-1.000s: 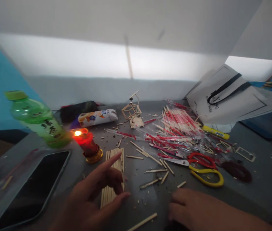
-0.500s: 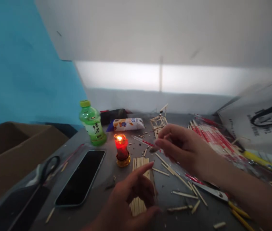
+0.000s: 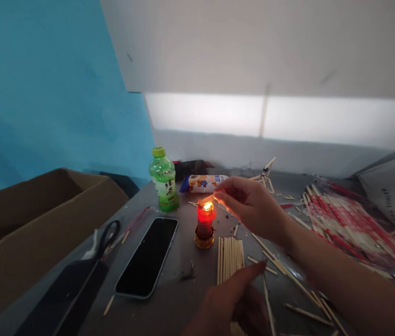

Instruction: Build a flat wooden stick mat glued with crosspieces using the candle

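My right hand point(image 3: 253, 205) pinches a small, short piece of wooden stick point(image 3: 208, 199), its end at the flame of the lit red candle point(image 3: 204, 224). The candle stands upright in a gold-coloured base. My left hand point(image 3: 232, 298) is low in the view, over the lower part of a flat row of thin wooden sticks point(image 3: 230, 256) laid side by side. Its index finger points right and away from the curled others; I see nothing held in it. A small frame built of sticks point(image 3: 267, 179) stands behind my right hand, partly hidden.
A green tea bottle point(image 3: 164, 182), a snack packet point(image 3: 199, 184) and a phone point(image 3: 148, 256) surround the candle on the left. Loose sticks point(image 3: 300, 282) and plastic packs of red-and-white sticks point(image 3: 344, 219) lie on the right. A cardboard box point(image 3: 43, 233) is at far left.
My right hand has moved left with the small stick piece, from beside the stick frame to the candle flame. My left hand stays low by the stick row. The view has turned left.
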Demonstrator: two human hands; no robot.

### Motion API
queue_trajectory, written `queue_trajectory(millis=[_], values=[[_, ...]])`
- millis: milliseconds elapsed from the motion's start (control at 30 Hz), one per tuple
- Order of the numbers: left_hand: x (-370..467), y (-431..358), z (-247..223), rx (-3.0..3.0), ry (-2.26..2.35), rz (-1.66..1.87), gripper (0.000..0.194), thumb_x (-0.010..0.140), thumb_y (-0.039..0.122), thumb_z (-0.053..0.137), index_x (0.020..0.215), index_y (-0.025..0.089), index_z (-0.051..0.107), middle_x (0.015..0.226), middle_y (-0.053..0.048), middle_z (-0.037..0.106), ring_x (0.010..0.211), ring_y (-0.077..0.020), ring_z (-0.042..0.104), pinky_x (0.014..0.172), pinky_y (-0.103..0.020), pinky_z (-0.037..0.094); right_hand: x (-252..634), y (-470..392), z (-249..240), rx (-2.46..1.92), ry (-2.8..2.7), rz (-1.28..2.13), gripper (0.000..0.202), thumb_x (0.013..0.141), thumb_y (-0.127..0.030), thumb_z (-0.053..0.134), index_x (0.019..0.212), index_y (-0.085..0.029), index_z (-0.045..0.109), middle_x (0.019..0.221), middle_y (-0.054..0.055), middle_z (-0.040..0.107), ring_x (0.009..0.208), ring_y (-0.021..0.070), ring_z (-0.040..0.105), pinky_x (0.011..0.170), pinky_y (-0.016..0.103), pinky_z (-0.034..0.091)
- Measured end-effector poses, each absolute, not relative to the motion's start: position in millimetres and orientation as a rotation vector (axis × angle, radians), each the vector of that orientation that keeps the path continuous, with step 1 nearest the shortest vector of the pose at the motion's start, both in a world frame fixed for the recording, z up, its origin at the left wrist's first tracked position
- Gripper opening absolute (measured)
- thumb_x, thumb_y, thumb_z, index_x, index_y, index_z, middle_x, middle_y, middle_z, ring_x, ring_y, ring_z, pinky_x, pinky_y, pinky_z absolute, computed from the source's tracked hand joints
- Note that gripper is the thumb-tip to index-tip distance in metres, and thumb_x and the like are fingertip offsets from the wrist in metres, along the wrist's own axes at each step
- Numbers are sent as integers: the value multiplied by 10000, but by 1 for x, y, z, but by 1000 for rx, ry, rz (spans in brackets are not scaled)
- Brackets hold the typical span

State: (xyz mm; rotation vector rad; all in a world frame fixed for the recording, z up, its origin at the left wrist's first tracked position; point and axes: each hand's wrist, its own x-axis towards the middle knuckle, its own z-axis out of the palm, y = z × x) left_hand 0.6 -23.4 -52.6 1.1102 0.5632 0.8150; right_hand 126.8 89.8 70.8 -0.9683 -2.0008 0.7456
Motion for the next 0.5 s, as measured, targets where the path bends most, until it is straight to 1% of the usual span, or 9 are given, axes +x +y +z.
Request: queue_trajectory(millis=[67, 167, 267, 400, 500], values=[[1, -23, -52, 1126, 540, 829, 1077, 458, 483, 1006, 1426, 310, 568, 825, -4, 674, 629, -128, 665, 656, -251, 547, 127, 90, 70, -981, -1994, 755, 129, 935, -330, 636, 973, -221, 693, 643, -33, 537, 566, 114, 434, 495, 269, 337], [2, -22, -53, 1111, 514, 810, 1064, 489, 590, 962, 1434, 308, 561, 825, -10, 670, 638, -132, 660, 662, -261, 548, 128, 91, 68, -976, -1982, 772, 152, 941, -360, 632, 954, -219, 686, 647, -27, 547, 571, 117, 445, 498, 272, 346], [3, -22, -54, 1140, 523, 803, 1032, 531, 656, 915, 1434, 303, 560, 826, -15, 665, 633, -132, 650, 658, -270, 544, 130, 93, 65, -971, -1975, 785, 179, 948, -386, 625, 964, -218, 683, 699, -9, 601, 596, 123, 473, 512, 274, 368], [4, -21, -52, 1161, 539, 786, 1119, 469, 691, 915, 1447, 291, 547, 817, -5, 649, 624, -118, 633, 665, -263, 531, 131, 93, 64, -990, -1987, 741, 177, 946, -378, 629, 970, -213, 690, 726, 4, 636, 611, 129, 500, 534, 280, 395], [4, -21, -47, 1117, 577, 765, 1134, 455, 710, 907, 1441, 274, 556, 808, -5, 652, 632, -124, 638, 669, -264, 528, 132, 94, 64, -975, -1982, 751, 169, 939, -368, 637, 967, -211, 693, 712, -2, 630, 608, 127, 506, 531, 274, 402]])
